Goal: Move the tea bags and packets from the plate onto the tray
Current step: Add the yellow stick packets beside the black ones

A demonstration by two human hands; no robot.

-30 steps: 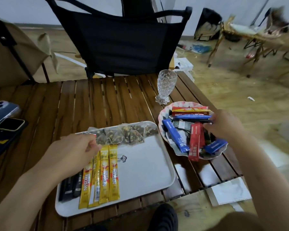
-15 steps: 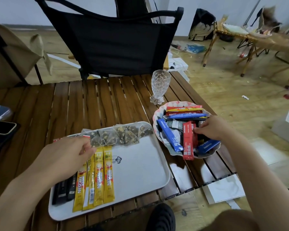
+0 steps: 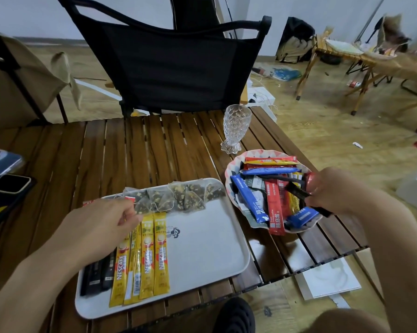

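A grey tray (image 3: 202, 260) lies on the slatted wooden table. It holds a row of tea bags (image 3: 178, 195) along its far edge, yellow Nescafe sticks (image 3: 149, 255) and black sticks (image 3: 97, 277) at its left. My left hand (image 3: 99, 227) hovers over the tray's left part, fingers pinched at the leftmost tea bag (image 3: 140, 203). To the right, a patterned plate (image 3: 231, 169) is piled with blue, red and yellow packets (image 3: 273, 207). My right hand (image 3: 332, 191) is above the plate's right side, gripping a black stick packet (image 3: 296, 191) raised off the pile.
A cut-glass goblet (image 3: 236, 126) stands just behind the plate. Two phones (image 3: 5, 174) lie at the table's left edge. A black folding chair (image 3: 178, 68) faces the far side. The plate is close to the table's right edge, with white paper (image 3: 327, 280) on the floor below.
My right hand has closed on a black stick packet in the plate and raised it off the pile. My left hand has stayed at the left end of the tea bag row.
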